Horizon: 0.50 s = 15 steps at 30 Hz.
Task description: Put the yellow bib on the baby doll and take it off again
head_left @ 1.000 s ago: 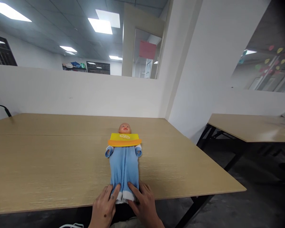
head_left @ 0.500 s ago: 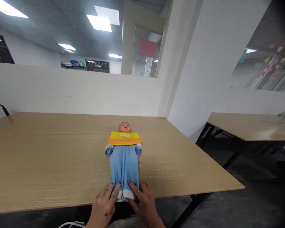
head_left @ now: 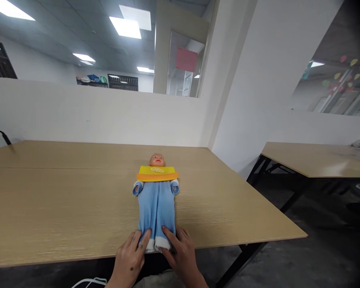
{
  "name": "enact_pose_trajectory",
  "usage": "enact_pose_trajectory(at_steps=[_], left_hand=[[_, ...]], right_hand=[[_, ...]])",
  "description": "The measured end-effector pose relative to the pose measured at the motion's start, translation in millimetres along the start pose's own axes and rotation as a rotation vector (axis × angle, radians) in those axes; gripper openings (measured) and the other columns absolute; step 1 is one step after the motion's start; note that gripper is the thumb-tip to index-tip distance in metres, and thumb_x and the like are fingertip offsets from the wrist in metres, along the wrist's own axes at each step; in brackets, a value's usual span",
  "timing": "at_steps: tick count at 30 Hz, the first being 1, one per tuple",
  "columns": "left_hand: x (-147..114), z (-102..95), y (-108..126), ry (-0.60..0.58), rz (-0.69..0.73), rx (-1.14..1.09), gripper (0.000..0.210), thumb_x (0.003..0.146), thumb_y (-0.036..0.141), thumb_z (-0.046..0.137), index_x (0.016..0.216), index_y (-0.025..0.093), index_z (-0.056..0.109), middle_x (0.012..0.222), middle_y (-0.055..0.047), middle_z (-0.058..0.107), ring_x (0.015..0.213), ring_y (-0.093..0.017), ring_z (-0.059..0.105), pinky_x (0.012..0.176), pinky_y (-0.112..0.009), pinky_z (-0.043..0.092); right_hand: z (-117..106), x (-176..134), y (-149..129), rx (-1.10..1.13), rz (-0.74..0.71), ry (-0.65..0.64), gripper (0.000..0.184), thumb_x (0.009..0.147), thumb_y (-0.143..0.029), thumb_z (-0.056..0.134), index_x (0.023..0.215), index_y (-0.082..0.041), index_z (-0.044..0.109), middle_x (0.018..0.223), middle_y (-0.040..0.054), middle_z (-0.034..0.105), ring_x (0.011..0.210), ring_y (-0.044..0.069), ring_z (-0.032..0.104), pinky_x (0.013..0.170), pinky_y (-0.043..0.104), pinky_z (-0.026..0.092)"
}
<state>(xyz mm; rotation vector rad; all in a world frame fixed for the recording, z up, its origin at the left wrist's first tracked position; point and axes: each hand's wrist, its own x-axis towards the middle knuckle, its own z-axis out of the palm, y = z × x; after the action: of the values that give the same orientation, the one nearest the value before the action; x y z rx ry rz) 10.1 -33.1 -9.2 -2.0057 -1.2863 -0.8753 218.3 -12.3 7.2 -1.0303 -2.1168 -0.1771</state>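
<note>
A baby doll (head_left: 157, 161) lies on its back on the wooden table (head_left: 78, 208), head away from me. It wears a light blue outfit (head_left: 156, 204) with white cuffs at the legs. Across its chest is a yellow bib (head_left: 157, 171) with an orange lower rim. My left hand (head_left: 131, 254) rests on the left leg end, fingers extended over the fabric; its thumb is hidden. On the other leg lies my right hand (head_left: 180, 250), its index finger stretched over the cloth and its thumb by the cuff. Neither hand is closed round the cloth.
A white wall (head_left: 108, 116) with a window above stands behind the table. A second table (head_left: 327, 160) is at the right, across a gap. A black cable or stand (head_left: 3, 135) reaches in at the far left. White tubing (head_left: 91, 281) shows below the front edge.
Both hands stay on the leg ends, with only slight finger shifts. The doll lies in the same place; the view has tilted a little.
</note>
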Motion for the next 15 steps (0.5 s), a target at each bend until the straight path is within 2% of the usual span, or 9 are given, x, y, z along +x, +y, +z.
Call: enact_pose_trajectory(at_steps=[6,12,15], left_hand=[[-2.9,2.4,0.0,0.021,-0.045,-0.071,0.047,0.081,0.000,0.039,0.119,0.021,0.058,0.097,-0.010,0.064,0.087,-0.021,0.064,0.067,-0.027,0.054],[-13.1,-7.4,-10.8,-0.082,-0.080,-0.254,0.048,0.087,0.016,0.049,0.133,0.026,0.051,0.107,-0.010,0.065,0.097,-0.022,0.064,0.078,-0.029,0.054],[-24.2,-17.4,-23.1,-0.148,-0.112,-0.446,0.052,0.085,0.024,0.057,0.137,0.027,0.048,0.117,-0.010,0.064,0.107,-0.022,0.062,0.088,-0.031,0.052]], right_hand=[[0.9,-1.1,0.6,-0.039,0.006,-0.003,0.053,0.076,-0.033,0.069,0.127,-0.024,0.058,0.111,0.0154,0.064,0.095,0.028,0.063,0.074,0.041,0.054],[-3.7,-1.4,-1.1,0.042,0.048,-0.037,0.057,0.073,-0.026,0.068,0.129,-0.026,0.058,0.120,0.0154,0.061,0.103,0.030,0.062,0.080,0.042,0.054],[-12.0,-4.2,0.8,0.185,0.129,-0.088,0.055,0.074,-0.027,0.066,0.129,-0.028,0.058,0.133,0.0137,0.054,0.116,0.031,0.057,0.090,0.043,0.051]])
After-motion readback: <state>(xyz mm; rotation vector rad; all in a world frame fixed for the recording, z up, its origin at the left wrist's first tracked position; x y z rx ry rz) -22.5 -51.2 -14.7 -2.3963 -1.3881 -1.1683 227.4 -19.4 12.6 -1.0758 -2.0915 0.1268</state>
